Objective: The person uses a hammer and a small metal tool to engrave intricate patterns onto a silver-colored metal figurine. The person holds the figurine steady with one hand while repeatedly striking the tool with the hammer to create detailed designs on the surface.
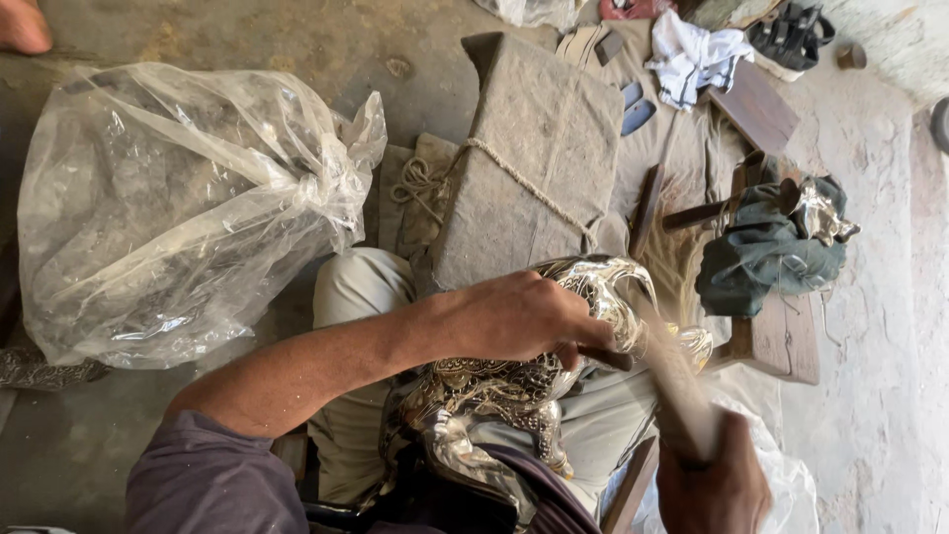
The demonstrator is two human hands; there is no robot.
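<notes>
Gripping a shiny embossed metal figure that lies across the lap, the left hand is curled tight over its upper body, fingers wrapped down around a dark handle or peg just beside the curved silver neck. The right hand, low at the frame's edge, is closed in a fist around the base of a pale fibre brush, whose blurred bristles sweep up against the metal near the neck.

Judging from this single head view, the brushing goes best with the figure pinned firmly against the legs, so it cannot roll, and with the bristles worked into the raised pattern rather than skimmed over it.

The metal is thin, bright and mirror-like, covered with fine dark relief. Ahead of the knees stands a grey, worn block bound with coarse rope. To the left, a large crinkled clear plastic bag sits on the dusty concrete floor. On the right, a wooden stand carries a dark green cloth and a smaller silver piece. A white striped rag lies further off.
</notes>
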